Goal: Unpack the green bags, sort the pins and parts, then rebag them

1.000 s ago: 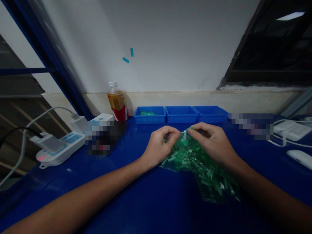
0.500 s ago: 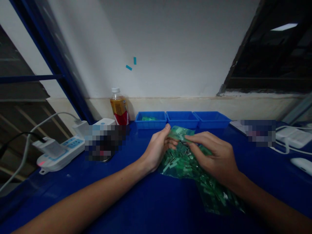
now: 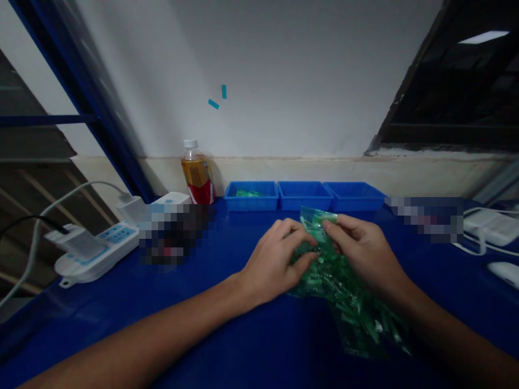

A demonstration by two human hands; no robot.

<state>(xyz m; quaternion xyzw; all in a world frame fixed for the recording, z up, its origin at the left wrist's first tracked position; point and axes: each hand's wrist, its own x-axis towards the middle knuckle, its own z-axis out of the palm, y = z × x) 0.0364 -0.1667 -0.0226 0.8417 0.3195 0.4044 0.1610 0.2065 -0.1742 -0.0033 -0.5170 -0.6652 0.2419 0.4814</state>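
A clear plastic bag (image 3: pixel 348 302) full of small green parts lies on the blue table (image 3: pixel 203 329) in front of me. My left hand (image 3: pixel 275 265) grips the bag's upper left part, fingers curled over it. My right hand (image 3: pixel 365 251) pinches the bag's top edge from the right. The two hands almost touch near the bag's mouth, which sticks up between them.
Three blue bins (image 3: pixel 304 195) stand in a row at the wall; the left one holds some green parts. A drink bottle (image 3: pixel 197 174) stands left of them. A white power strip (image 3: pixel 97 246) with plugs lies at the far left. White devices and cables (image 3: pixel 486 229) lie at the right.
My left hand has closed over the bag's upper left part. My right hand has moved up to the bag's top edge. The camera view has shifted slightly.
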